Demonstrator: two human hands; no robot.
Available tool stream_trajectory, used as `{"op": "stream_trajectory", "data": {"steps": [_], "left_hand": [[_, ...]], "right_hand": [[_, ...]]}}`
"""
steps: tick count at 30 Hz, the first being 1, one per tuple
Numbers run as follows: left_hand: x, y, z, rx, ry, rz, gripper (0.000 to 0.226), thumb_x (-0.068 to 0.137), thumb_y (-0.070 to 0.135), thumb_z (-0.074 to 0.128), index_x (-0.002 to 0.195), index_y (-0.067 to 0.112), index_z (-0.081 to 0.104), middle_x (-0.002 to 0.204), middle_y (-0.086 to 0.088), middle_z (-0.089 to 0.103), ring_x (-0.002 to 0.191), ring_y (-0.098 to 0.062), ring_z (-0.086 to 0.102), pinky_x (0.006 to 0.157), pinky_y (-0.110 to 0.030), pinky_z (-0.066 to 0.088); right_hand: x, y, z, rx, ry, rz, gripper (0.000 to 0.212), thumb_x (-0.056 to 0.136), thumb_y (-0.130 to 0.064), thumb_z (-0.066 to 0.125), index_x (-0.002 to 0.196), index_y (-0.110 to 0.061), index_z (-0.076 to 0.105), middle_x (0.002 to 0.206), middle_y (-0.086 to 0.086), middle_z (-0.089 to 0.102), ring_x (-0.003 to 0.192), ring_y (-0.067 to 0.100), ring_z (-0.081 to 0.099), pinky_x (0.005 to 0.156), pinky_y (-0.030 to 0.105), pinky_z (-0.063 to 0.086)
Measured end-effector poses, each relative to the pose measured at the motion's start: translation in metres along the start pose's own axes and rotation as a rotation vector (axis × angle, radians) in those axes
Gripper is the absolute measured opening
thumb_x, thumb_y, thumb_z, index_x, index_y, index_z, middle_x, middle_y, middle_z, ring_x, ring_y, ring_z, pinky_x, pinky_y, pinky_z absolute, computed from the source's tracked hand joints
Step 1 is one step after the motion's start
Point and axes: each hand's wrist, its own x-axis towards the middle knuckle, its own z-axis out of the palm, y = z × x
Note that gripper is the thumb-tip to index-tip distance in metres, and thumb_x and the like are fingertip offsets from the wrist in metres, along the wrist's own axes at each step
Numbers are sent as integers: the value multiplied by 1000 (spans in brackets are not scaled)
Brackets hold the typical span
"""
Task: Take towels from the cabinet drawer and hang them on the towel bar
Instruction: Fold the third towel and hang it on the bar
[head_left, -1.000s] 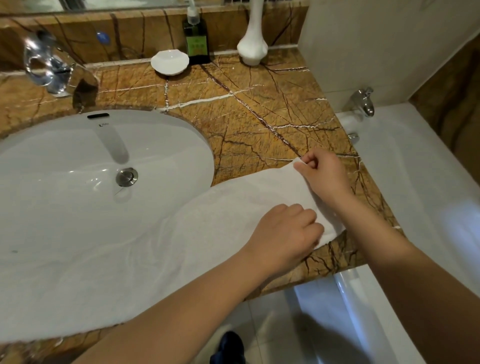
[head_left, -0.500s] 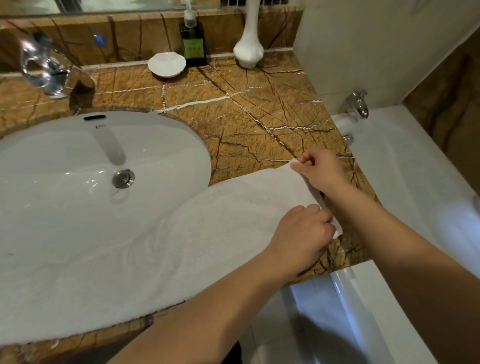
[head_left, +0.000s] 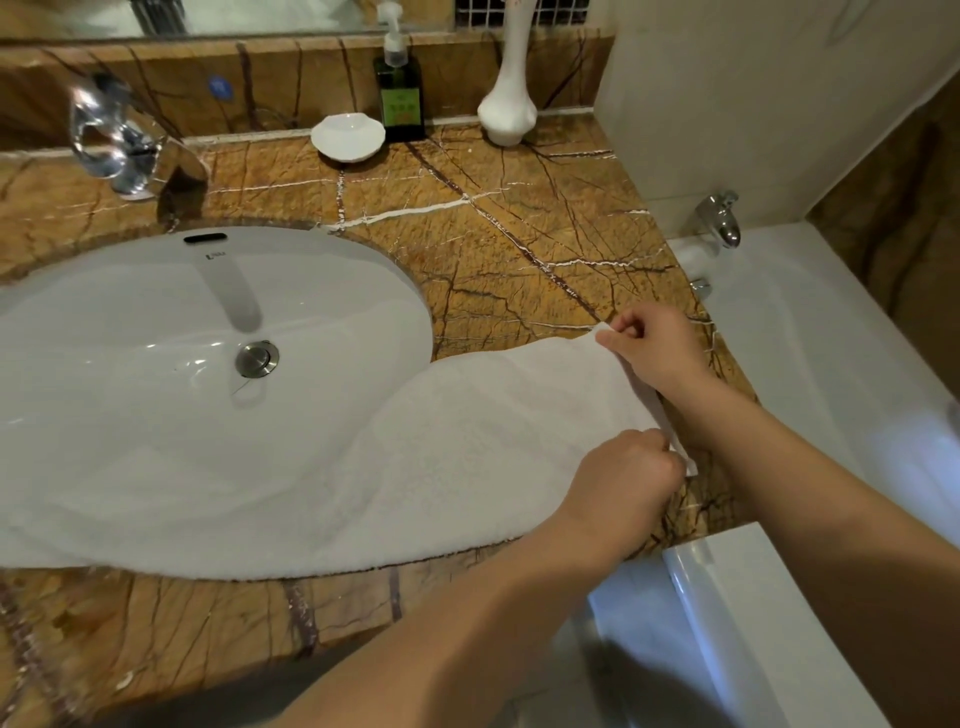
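The towel (head_left: 441, 441) is white. It lies spread out on the brown marble counter (head_left: 519, 234), and its long middle part goes across the front of the white sink (head_left: 156, 291). Its right end is near the counter edge next to the bathtub (head_left: 810, 338).

The right hand (head_left: 654, 348) pinches the far corner of that end between its thumb and curled fingers. The left hand (head_left: 623, 483) is curled like a fist round the near corner. So both hands have hold of the towel.

This step looks like picking the towel up by its short end so it can go on the bar. To do it well, I think both hands should grip tight and lift together, so the edge stays straight and level. They should lift high, so the long part comes off the sink and does not drag on the floor. It should not knock the soap dish (head_left: 348, 136), the soap bottle (head_left: 399, 98) or the white vase (head_left: 508, 111) at the back.

Some things cannot be seen. The towel bar and the cabinet drawer are not in view. The left end of the towel runs off the side. The left hand's fingertips are tucked under, so it is hard to tell how much cloth they hold. The shiny tap (head_left: 119, 150) is blurry.
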Motion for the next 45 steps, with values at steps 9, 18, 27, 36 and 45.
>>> {"op": "stream_trajectory", "data": {"steps": [9,18,27,36,45], "left_hand": [[-26,-22,-21,-90,35,104,29,95,23,50,116,8,63,104,-10,61,98,-29,53,76,-41,45],[-94,-89,-30,291,-124,-138,58,98,49,15,152,28,8,160,2,4,147,-20,-1,118,-46,-3],[-95,-70,-30,120,11,-244,54,100,40,19,152,25,14,160,2,8,147,-15,1,118,-38,-7],[-126,-105,-43,260,13,-455,56,98,44,13,152,27,11,160,1,8,147,-20,3,117,-42,-2],[-131,-73,-30,209,14,-546,56,97,43,21,149,22,25,156,-4,22,144,-25,19,115,-53,17]], "right_hand": [[-23,0,2,36,109,-17,15,88,-25,67,85,-11,61,74,3,61,71,23,57,67,38,47],[-29,3,9,-24,238,28,15,90,-31,62,85,-17,60,73,-3,60,69,17,55,55,27,39],[-69,-30,27,-236,470,-57,20,93,-22,55,111,-13,55,112,8,57,109,27,49,92,42,40],[-131,-28,58,-511,-72,-276,62,96,-53,10,153,-31,15,161,-6,9,146,9,-4,119,38,-3],[-133,-18,45,-571,-150,-305,60,95,-53,12,151,-32,11,160,-6,11,148,11,0,119,40,-4]]}}
